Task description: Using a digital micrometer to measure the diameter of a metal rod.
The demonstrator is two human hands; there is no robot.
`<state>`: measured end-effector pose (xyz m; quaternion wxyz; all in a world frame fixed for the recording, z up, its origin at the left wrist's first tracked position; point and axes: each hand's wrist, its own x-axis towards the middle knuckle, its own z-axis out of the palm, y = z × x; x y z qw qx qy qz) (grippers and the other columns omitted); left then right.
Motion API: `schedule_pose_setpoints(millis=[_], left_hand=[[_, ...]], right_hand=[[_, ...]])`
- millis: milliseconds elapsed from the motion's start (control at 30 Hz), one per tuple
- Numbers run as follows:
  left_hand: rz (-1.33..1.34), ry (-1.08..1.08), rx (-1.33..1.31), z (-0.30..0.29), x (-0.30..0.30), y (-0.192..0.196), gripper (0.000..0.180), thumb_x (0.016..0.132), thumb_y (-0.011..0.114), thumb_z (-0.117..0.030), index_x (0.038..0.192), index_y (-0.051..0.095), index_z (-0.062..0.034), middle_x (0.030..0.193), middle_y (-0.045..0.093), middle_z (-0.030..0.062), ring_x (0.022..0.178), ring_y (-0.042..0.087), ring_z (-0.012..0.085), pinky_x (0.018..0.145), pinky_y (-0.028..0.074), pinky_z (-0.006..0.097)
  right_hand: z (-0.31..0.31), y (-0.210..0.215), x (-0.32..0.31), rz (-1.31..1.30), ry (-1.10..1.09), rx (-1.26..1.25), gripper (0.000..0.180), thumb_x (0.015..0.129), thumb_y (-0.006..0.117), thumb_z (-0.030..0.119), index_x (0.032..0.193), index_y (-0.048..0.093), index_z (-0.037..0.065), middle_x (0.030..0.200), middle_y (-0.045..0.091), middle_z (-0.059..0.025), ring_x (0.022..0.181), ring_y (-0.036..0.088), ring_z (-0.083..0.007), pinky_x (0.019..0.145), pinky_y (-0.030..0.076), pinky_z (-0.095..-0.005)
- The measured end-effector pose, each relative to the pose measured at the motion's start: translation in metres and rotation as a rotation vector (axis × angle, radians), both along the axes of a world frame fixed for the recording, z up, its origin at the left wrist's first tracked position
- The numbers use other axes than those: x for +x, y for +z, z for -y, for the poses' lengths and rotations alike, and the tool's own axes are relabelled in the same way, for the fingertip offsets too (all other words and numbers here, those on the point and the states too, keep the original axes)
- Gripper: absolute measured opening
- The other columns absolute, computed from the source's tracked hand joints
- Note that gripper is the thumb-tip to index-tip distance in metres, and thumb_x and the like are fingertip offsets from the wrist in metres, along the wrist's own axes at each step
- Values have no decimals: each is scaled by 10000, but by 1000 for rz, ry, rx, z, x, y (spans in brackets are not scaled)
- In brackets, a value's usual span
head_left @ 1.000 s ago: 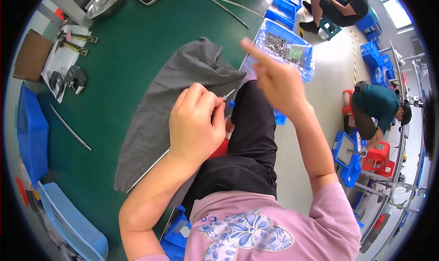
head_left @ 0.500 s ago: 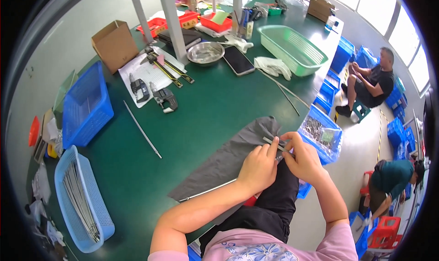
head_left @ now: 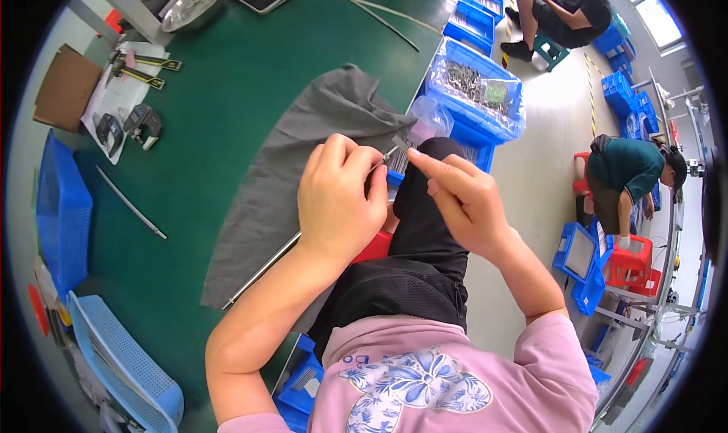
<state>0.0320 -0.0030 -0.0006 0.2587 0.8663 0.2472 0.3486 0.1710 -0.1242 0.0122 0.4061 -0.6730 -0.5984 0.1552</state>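
In the head view, the left hand (head_left: 334,194) is curled into a loose fist above the person's lap, knuckles up, its fingertips pinched on a thin metal pin (head_left: 384,158). The pin sticks out from the fingertips toward the right hand, its long axis running up and to the right; its far end is too small to make out. The right hand (head_left: 462,198) sits just beside it, forefinger stretched toward the pin's tip and the other fingers half folded; whether it grips anything cannot be told. Both forearms come up from the lower edge.

Beyond the hands, at the edge of the green worktop (head_left: 227,84), a blue bin (head_left: 476,84) lined with clear plastic holds a heap of small metal parts. A grey cloth (head_left: 296,160) lies spread on the worktop left of the left hand, a long thin rod (head_left: 262,260) beside its lower edge. Far left of the hands stands a blue basket (head_left: 61,213).
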Motion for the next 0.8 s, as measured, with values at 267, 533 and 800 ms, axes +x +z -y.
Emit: schedule_pose_setpoints(millis=[267,533,800], left_hand=[[20,42,-43,7,-3,-4,99,669,670,-6,733,597,-27,724,522,75,672,542,257,591,438,359],[30,24,-36,4,-2,-3,102,658,674,13,696,582,-10,703,513,73,642,538,247,560,433,351],[44,-24,-75,3,0,-3,100,657,644,44,664,551,8,689,488,83,628,515,251,544,416,353]], right_hand=[[1,-16,-12,-93,18,62,454,723,512,-121,1149,592,17,669,486,-95,547,506,-182,530,441,-282],[-3,-20,-14,24,1,40,453,725,515,-134,1143,603,19,696,513,-90,585,539,-173,531,429,-255],[-2,-12,-17,207,-38,30,456,677,524,-130,1096,622,21,676,510,-89,504,499,-203,458,407,-269]])
